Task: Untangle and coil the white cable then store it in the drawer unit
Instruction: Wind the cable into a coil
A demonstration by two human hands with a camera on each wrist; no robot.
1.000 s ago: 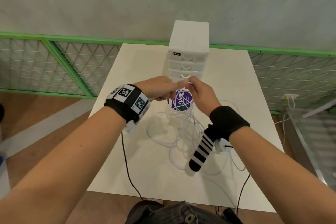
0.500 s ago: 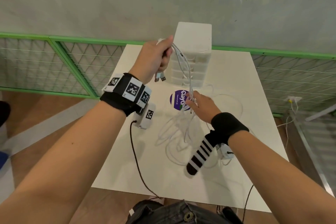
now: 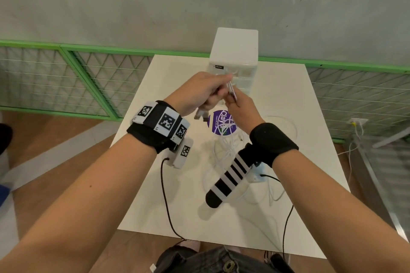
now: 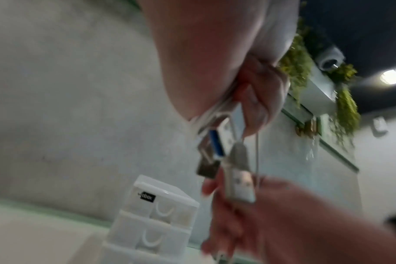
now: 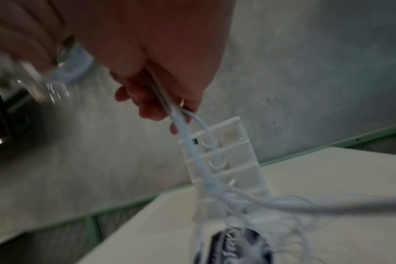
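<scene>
My left hand [image 3: 214, 90] is raised above the table and grips a bunch of white cable [image 3: 230, 148] strands, with the USB plugs [image 4: 215, 151] dangling below its fingers. My right hand [image 3: 236, 104] meets it just below and pinches the same strands [image 5: 181, 117], which run down to a tangled heap on the table. The white drawer unit [image 3: 234, 60] stands at the far edge behind both hands, its drawers closed [image 4: 156, 223].
A purple round sticker [image 3: 218, 123] lies on the white table [image 3: 155, 195] under the cable. Black sensor leads [image 3: 165, 195] hang from both wristbands. A green mesh fence [image 3: 66, 82] and a grey wall back the table.
My left hand came down from its high pull beside the drawer unit top. My right hand rose off the table to meet it, so the two hands now hold the strands close together.
</scene>
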